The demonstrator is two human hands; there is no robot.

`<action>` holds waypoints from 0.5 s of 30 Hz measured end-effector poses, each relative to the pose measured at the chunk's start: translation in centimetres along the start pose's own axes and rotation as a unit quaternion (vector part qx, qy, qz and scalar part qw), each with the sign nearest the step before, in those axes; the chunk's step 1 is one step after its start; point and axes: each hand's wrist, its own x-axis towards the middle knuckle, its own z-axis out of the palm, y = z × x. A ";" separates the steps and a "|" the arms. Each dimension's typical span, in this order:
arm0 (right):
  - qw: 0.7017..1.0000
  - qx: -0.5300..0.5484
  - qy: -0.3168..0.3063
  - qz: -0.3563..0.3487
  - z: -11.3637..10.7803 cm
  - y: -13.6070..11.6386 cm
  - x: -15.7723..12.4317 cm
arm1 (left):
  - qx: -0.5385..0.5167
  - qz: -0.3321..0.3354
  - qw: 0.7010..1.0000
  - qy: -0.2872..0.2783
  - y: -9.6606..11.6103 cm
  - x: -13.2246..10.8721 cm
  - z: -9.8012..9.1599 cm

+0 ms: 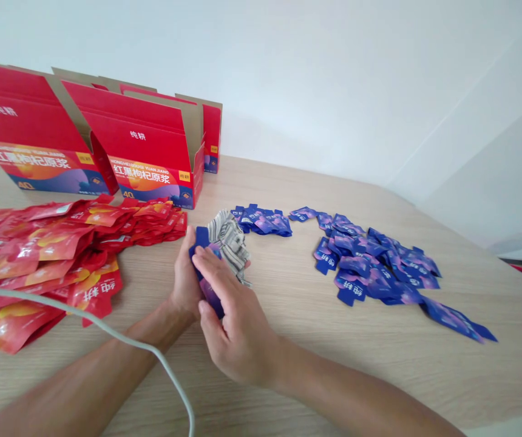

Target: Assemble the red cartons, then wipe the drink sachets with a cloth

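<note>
Between my two hands is a stack of blue sachets [210,294], tilted, near the middle of the table. My left hand [185,282] holds it from the left, most of its fingers hidden behind the stack. Across its right side lies my right hand [236,318], fingers pressed together against the sachets. Just beyond the hands, striped grey-and-white packets [231,240] fan out; whether they belong to the held stack is unclear. A small group of blue sachets [263,220] lies behind them. To the left spreads a heap of red sachets [61,243].
Open red boxes [138,139] stand at the back left. A loose pile of blue sachets [370,261] covers part of the table [297,340] on the right. A pale cable [119,335] crosses in front of my left forearm. Behind the table rises a white wall.
</note>
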 end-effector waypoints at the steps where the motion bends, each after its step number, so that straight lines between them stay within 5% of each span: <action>1: 1.000 0.021 0.002 -0.013 -0.4 -0.1 0.1 | -0.004 0.001 1.000 0.011 0.2 0.1 0.0; 5: 0.987 0.131 0.081 0.034 -2.2 1.3 1.1 | -0.003 -0.017 0.999 0.045 0.1 0.1 0.2; 8: 0.981 0.101 0.137 0.096 -2.8 4.0 1.8 | -0.002 -0.036 0.999 0.024 -0.7 -0.1 0.5; 12: 0.983 -0.104 0.074 0.130 -2.2 6.4 1.7 | -0.019 -0.036 0.999 0.012 -1.8 -0.4 0.7; 15: 0.980 -0.158 -0.007 0.120 -1.4 6.2 1.1 | -0.016 -0.020 1.000 -0.002 -2.1 -0.4 0.3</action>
